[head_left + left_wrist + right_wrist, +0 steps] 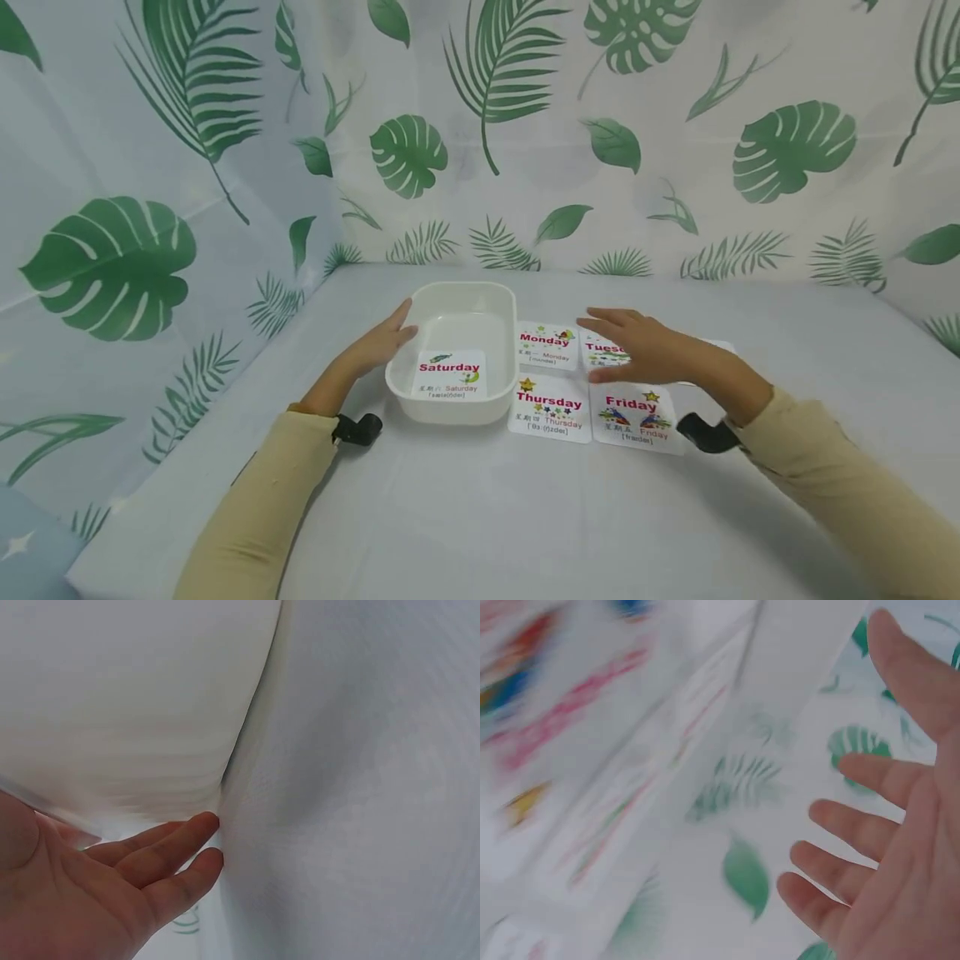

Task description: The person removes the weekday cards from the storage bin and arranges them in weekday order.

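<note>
My left hand (378,343) is at the left side of a white plastic basin (503,350), its thumb by the rim. In the left wrist view its fingers extend loosely along the basin's outer wall (135,690). A Saturday card (450,372) lies inside the basin, towards its near end. My right hand (660,346) hovers over the cards with spread fingers and holds nothing. Beneath and around it lie a Monday card (547,346), a partly covered Tuesday card (602,353), a Thursday card (551,408) and a Friday card (633,417).
Another card's white edge (722,344) shows behind the right hand; its print is hidden. A pale cloth (465,517) covers the table. Leaf-print curtains (525,192) hang behind and at the sides. Part of a blue star-patterned item (30,533) shows at lower left.
</note>
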### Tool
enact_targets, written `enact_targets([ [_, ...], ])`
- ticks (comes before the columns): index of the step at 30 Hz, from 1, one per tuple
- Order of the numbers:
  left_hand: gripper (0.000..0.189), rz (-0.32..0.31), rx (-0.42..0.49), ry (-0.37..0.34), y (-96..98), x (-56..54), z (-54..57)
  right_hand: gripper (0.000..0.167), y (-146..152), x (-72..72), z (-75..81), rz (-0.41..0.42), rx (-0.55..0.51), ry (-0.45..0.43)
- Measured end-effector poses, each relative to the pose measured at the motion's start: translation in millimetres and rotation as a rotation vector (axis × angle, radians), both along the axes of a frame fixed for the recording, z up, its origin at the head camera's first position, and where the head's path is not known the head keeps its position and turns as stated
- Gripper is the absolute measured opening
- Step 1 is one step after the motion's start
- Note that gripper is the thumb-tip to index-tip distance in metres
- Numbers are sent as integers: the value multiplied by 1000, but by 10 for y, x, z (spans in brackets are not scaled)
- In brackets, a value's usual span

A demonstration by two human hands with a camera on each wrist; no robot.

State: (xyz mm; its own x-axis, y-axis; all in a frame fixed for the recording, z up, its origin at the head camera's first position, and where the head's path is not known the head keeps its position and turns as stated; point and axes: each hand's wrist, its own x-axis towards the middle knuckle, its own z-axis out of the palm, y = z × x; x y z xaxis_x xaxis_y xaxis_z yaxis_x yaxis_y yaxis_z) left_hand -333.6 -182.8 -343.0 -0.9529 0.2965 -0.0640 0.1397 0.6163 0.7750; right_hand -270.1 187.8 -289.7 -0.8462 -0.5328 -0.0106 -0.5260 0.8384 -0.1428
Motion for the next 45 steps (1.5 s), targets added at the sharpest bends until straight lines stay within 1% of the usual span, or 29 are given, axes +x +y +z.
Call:
enact_targets([
  [2, 62, 8, -1, -10, -17, -2, -16, 79, -303, -118, 69, 26, 7, -1],
  [4, 63, 10, -1, -13, -23, -2, -33, 76, -604, -223, 76, 53, 29, -11],
  [7, 63, 9, 8, -4, -13, -10, -45, 76, -1005, -377, -11, 89, 104, -61],
  [9, 63, 6, 13, 1, -2, -16, -45, 82, -1209, -453, -84, 97, 187, -89],
  [11, 63, 2, 14, -1, 1, -20, -36, 92, -1366, -497, -124, 88, 259, -123],
  [13, 64, 7, 9, 1, -5, -25, -29, 100, -1495, -510, -133, 86, 312, -143],
  [15, 63, 11, 4, 7, -24, -27, -12, 104, -1604, -513, -130, 80, 321, -183],
  [17, 63, 15, -1, 10, -16, -28, -9, 103, -1678, -508, -159, 69, 313, -242],
  [19, 63, 6, 0, 5, -4, -34, -11, 99, -1717, -508, -207, 50, 306, -306],
  [21, 63, -11, 1, -2, 7, -43, -16, 95, -1733, -512, -250, 30, 314, -332],
  [24, 63, -23, 5, 2, 10, -45, -8, 88, -1742, -521, -279, 46, 340, -300],
  [26, 63, -13, 0, 8, -4, -35, 2, 85, -1752, -524, -276, 77, 346, -259],
  [28, 62, -5, -4, 13, -17, -22, 12, 82, -1760, -519, -271, 109, 346, -237],
  [32, 63, -6, -8, 6, -29, -10, 11, 82, -1779, -503, -272, 139, 316, -245],
  [34, 63, -5, -7, 7, -32, -7, 8, 84, -1794, -506, -280, 144, 285, -259],
  [38, 63, 3, -9, 4, -42, -1, 2, 91, -1829, -528, -305, 131, 253, -292],
  [42, 62, -6, -16, 10, -38, 10, 23, 91, -1845, -565, -316, 116, 261, -281],
  [45, 62, -7, -11, 14, -21, 21, 21, 91, -1834, -587, -333, 112, 247, -284],
])
